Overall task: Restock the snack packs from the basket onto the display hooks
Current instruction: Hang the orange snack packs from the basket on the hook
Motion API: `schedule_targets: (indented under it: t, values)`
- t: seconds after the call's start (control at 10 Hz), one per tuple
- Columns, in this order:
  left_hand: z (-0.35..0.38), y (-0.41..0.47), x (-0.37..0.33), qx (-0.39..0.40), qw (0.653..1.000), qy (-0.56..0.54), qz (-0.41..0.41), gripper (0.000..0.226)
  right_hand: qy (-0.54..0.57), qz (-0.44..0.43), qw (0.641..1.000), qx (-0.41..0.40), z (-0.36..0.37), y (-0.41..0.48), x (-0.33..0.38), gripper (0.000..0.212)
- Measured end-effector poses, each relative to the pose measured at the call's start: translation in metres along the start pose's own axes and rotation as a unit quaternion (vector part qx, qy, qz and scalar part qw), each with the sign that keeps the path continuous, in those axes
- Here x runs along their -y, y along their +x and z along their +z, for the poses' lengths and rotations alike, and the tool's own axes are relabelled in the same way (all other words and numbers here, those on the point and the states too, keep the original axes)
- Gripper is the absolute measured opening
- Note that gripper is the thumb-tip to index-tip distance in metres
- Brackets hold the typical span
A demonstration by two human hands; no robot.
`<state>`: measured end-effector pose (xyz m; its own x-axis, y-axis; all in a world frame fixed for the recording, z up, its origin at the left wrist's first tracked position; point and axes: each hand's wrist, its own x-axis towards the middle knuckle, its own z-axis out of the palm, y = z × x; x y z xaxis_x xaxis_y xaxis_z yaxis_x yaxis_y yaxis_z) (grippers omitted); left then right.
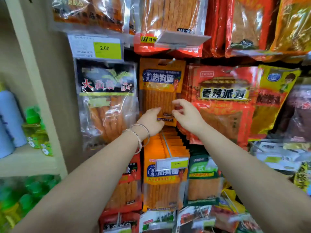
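Head view: both hands — left hand (152, 121), right hand (186, 116) — are hovering spread at the orange pack (160, 88), apparently hanging already; basket unseen — remainder unclear.

Bright, even light all over, apparently from above and in front, with hardly a shadow on the two forearms. White glare streaks the clear plastic of the black-labelled pack of orange strips (106, 101) and the shiny red-and-orange packs along the top row (242, 26). The yellow price tag reading 2.00 (107, 50) is readable, yet most print is soft. Motion blur smears the right hand (186, 115) and the packs at far right. Wide-angle bending curves the cream shelf post (33, 78) at left; corners smear.
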<state>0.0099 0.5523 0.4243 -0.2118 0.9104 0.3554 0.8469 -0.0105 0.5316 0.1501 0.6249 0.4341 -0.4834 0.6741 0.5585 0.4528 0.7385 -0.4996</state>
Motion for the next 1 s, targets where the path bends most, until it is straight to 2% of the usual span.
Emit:
schedule_targets:
  t: [0.1,0.2,0.3,0.4,0.5,0.6,0.7,0.8,0.9,1.0]
  values:
    - [0.007,-0.049,-0.004,-0.079,0.992,-0.095,0.027,0.045,0.102,0.028,0.993,-0.050,0.002,-0.054,0.007,0.018]
    - [0.021,-0.119,0.002,-0.118,0.979,-0.161,0.031,0.032,0.170,0.061,0.982,-0.064,0.014,-0.122,0.010,0.012]
    - [0.047,-0.208,0.022,-0.104,0.974,-0.198,-0.037,0.027,0.218,0.115,0.969,-0.033,0.044,-0.203,0.008,0.015]
    - [0.082,-0.307,0.052,-0.040,0.951,-0.229,-0.202,0.027,0.229,0.207,0.951,0.029,0.088,-0.291,0.005,0.022]
    - [0.112,-0.408,0.082,0.043,0.904,-0.222,-0.364,0.027,0.238,0.340,0.901,0.125,0.132,-0.377,0.007,0.020]
    - [0.141,-0.524,0.118,0.132,0.822,-0.233,-0.503,0.029,0.210,0.454,0.815,0.293,0.161,-0.453,0.014,0.011]
    - [0.144,-0.598,0.140,0.195,0.758,-0.211,-0.585,0.027,0.124,0.521,0.713,0.452,0.180,-0.507,0.025,0.016]
    - [0.134,-0.660,0.157,0.245,0.717,-0.179,-0.628,0.025,0.076,0.507,0.662,0.547,0.199,-0.541,0.043,0.009]
    - [0.102,-0.680,0.190,0.209,0.698,-0.200,-0.655,0.019,0.016,0.405,0.655,0.638,0.227,-0.552,0.070,0.011]
    - [0.064,-0.690,0.231,0.226,0.680,-0.201,-0.668,0.020,0.029,0.335,0.671,0.660,0.263,-0.545,0.107,0.016]
